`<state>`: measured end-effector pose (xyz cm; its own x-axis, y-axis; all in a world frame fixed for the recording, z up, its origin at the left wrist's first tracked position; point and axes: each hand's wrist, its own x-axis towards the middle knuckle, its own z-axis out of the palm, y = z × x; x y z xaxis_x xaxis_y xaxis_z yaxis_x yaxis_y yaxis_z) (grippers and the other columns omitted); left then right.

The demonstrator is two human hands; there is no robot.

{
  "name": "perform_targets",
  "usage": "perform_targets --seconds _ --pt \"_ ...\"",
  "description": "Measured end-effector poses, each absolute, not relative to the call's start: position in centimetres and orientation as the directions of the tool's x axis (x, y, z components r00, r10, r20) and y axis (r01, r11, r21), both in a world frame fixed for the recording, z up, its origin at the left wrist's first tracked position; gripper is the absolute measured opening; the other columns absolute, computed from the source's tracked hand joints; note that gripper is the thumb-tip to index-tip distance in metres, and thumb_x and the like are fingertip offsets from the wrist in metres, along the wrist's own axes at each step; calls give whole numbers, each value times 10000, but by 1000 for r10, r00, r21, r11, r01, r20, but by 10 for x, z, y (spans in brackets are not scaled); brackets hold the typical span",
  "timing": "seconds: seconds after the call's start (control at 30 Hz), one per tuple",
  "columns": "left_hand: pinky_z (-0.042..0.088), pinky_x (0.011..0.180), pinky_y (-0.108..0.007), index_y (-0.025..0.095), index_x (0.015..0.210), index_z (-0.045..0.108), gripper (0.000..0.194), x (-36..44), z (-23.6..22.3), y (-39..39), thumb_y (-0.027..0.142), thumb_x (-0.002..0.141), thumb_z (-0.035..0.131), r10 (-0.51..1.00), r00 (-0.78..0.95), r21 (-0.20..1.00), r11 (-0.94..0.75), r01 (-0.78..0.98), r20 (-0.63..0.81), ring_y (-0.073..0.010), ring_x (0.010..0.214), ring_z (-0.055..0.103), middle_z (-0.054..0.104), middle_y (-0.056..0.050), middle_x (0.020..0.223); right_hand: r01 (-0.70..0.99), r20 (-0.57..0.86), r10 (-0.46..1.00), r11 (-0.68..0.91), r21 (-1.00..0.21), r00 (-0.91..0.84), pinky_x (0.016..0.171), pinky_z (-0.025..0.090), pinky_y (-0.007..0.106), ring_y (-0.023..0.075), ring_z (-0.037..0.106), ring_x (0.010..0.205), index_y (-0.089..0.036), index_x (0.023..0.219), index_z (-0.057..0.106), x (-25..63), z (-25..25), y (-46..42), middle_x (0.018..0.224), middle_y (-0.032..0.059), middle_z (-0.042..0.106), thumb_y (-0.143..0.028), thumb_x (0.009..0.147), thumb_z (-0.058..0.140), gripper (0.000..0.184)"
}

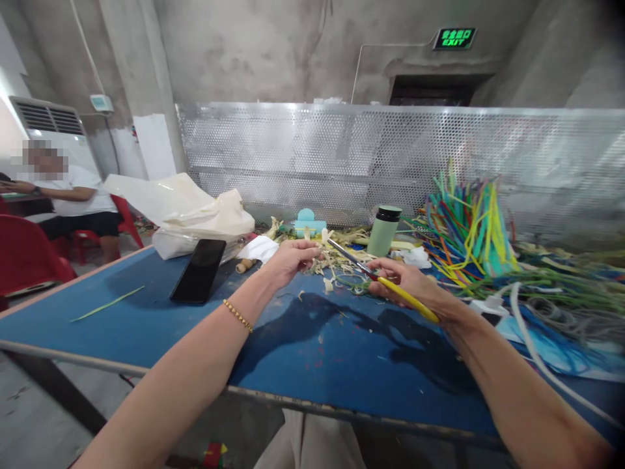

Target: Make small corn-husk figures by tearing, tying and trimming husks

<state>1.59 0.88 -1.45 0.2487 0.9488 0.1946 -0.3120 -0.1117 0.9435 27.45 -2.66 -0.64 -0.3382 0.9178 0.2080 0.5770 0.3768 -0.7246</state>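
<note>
Over the back middle of the blue table, my left hand point(293, 258) is closed in a pinch. A small pale strip point(325, 235) shows at its fingertips; the rest of the strip is hidden. My right hand point(403, 284) is wrapped round yellow-handled scissors point(359, 262), whose dark metal blades point left and up toward the pale strip. From this side I cannot tell whether the blades touch it. Below and behind both hands lie loose pale plant scraps point(342, 262). A light green bottle point(385, 233) with a black lid stands behind my right hand.
A black phone point(199, 271) and a thin green strip point(108, 303) lie at left, before a white plastic bag point(205, 221). Colourful strips point(481, 231) are bunched at right, near a white cable point(530, 345). A person point(73, 195) sits at far left.
</note>
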Motion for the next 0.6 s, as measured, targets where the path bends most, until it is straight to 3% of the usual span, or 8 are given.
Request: perform_targets --seconds 0.2,0.6 --pt "303 473 -215 98 777 648 57 19 -11 1 72 727 637 936 326 969 -54 -243 134 -44 449 436 663 -71 675 572 184 908 384 -725 -377 413 252 226 69 346 439 -185 1063 593 273 -9 -25 590 -69 424 -537 676 735 543" --pt "285 458 -214 101 857 646 157 20 -11 -1 51 711 620 933 335 976 -65 -206 133 -48 442 425 646 -60 648 571 146 915 352 -741 -375 359 263 212 54 359 376 -201 1088 572 273 -11 -27 579 -71 454 -559 714 708 535"
